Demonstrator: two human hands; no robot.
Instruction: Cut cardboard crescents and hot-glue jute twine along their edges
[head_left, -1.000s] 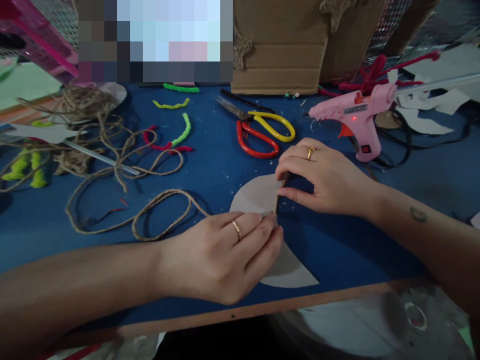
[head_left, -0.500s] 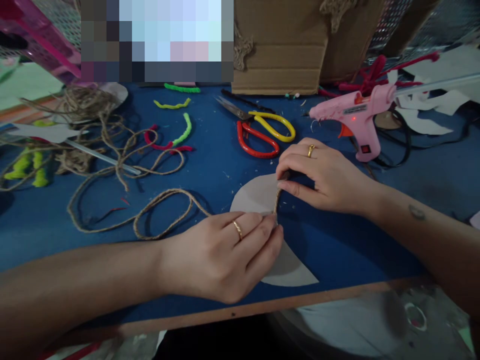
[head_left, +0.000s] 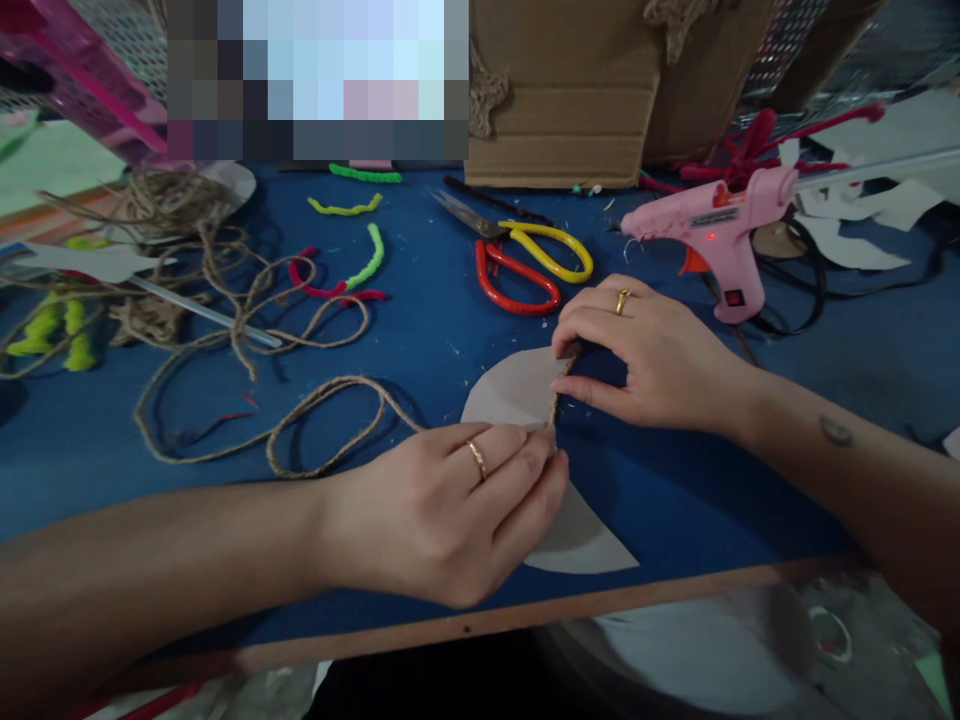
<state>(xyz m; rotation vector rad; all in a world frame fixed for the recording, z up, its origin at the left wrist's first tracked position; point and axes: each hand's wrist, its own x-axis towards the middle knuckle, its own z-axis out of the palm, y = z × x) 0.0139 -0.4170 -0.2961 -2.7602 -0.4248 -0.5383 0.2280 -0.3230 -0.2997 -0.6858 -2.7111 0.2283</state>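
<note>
A pale grey card shape with a curved edge [head_left: 514, 392] lies on the blue tabletop [head_left: 225, 500], its lower part [head_left: 577, 535] showing below my left hand [head_left: 442, 520]. A length of brown jute twine [head_left: 554, 408] runs along the card's straight edge. My left hand pinches the twine against the card with its fingertips. My right hand [head_left: 637, 360] grips the twine's upper end at the card's top corner, between thumb and fingers. From my left hand, a loose loop of twine [head_left: 322, 425] trails away across the table.
Scissors with red and yellow handles [head_left: 517, 262] and a pink hot glue gun [head_left: 712, 225] lie just beyond my hands. Coloured pipe cleaners [head_left: 345, 205] and tangled twine [head_left: 165, 215] are at the left. A cardboard box [head_left: 562, 120] stands behind them.
Both hands keep their hold on the twine and card. The whole view has shifted very slightly, and nothing on the table has moved.
</note>
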